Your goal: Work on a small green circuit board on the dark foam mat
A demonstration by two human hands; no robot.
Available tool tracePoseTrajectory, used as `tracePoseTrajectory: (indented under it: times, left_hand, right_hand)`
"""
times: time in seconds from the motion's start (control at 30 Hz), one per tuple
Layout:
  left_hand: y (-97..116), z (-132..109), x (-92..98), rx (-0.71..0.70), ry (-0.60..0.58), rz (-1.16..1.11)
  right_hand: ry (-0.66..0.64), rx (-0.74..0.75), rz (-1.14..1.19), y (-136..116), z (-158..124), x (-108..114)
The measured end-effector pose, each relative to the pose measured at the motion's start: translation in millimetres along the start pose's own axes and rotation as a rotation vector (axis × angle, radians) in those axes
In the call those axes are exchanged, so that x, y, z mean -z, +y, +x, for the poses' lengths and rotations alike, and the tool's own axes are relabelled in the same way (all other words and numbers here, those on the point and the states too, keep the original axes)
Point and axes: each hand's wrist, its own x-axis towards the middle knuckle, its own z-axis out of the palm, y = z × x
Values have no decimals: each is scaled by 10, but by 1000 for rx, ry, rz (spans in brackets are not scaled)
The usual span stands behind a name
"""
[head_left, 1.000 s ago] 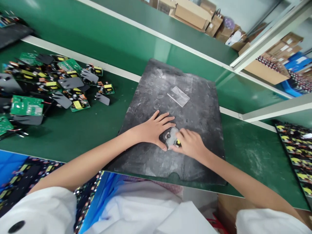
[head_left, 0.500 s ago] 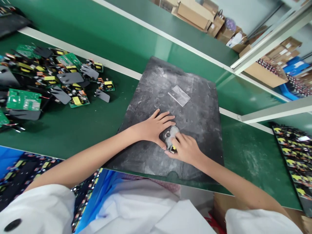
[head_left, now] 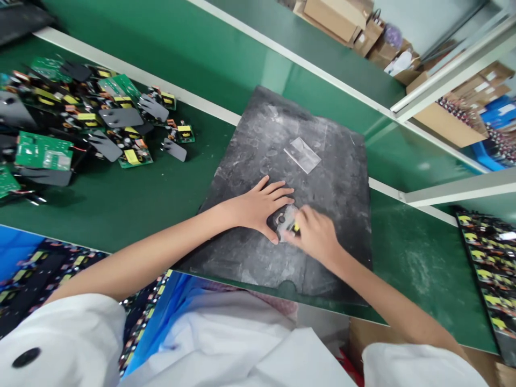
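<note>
Green bench (head_left: 121,209), dark scuffed mat (head_left: 322,199), cardboard boxes (head_left: 334,16) behind

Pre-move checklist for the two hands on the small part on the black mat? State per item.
1. Left hand flat on the scuffed black mat, thumb against the small grey part: ok.
2. Right hand fingertips on that part: ok.
3. Grip closed around it: cannot tell, right hand is blurred.
4. Clear plastic piece apart from both hands: ok.
5. Pile of green circuit boards off the mat: ok.
</note>
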Motion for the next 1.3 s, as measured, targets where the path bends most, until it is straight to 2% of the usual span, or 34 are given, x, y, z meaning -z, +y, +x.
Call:
tracePoseTrajectory:
  times: [0.07,0.2,0.33,0.47,0.63,0.73,0.87,1.0,1.17,1.3]
  left_hand:
    - [5,-1,4,-2,1,1]
    - [9,-1,11,-1,0,5]
    - [16,2,19,1,-19,15]
    - [23,3,22,7,-4,19]
    - [18,6,10,-1,-14,18]
    - [16,10,2,7,1,11]
    - [25,13,7,-5,3,4]
    - [33,9,17,9,-7,13]
    - [25,-4,6,-7,12,13]
    - [20,-2,0,5,3,16]
  right_hand:
    - [4,69,10,-6,-7,9]
    - [32,-73,-20,-13,-14,19]
    - [27,88,15,-52,-34,11]
    - [57,-61,5,-37,-20,-20]
    - [59,73,44,-59,5,-16]
    - [101,-51,14,-76,12,-10]
    - [59,54,46,-80,-8,-11]
    - [96,-74,42,-27,-15,-27]
    - [59,70,72,-30,-19,-31]
    - [97,-35,80,-31,-6,-51]
